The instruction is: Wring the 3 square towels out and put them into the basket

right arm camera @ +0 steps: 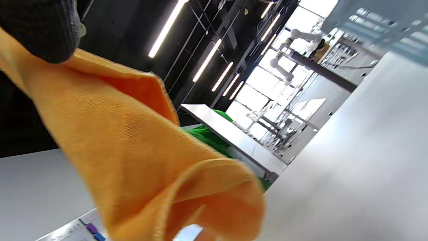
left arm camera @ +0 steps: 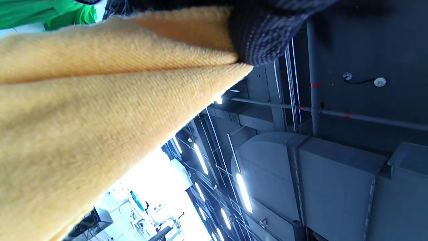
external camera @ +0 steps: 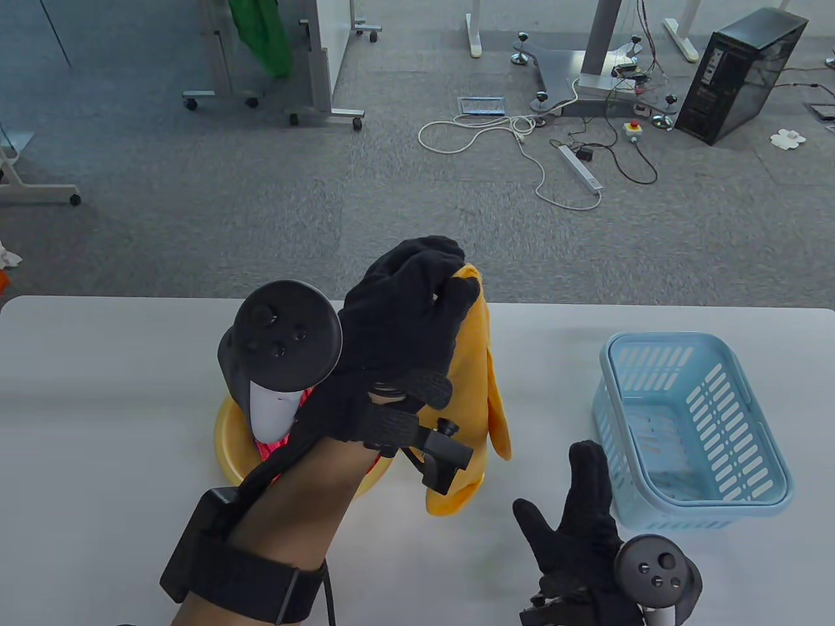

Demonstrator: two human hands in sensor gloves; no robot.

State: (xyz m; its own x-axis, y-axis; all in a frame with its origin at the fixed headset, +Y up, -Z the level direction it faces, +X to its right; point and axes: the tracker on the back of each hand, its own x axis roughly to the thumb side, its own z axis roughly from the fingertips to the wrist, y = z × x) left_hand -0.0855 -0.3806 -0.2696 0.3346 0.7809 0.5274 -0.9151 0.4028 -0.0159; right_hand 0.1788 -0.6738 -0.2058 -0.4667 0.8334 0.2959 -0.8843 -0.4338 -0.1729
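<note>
Towel (external camera: pixel 473 398) hung from pinching left fingers (external camera: pixel 456 293) above the basin (external camera: pixel 228 443), draining, while right fingers (external camera: pixel 584 476) spread, ready to wring beside the basket (external camera: pixel 750 417).

Left hand (external camera: pixel 398 313) raised, fingers curled and pinching, tracker on its back, forearm angled up. Right hand (external camera: pixel 580 515) lower, to its right, palm up, fingers spread straight, holding nothing.
</note>
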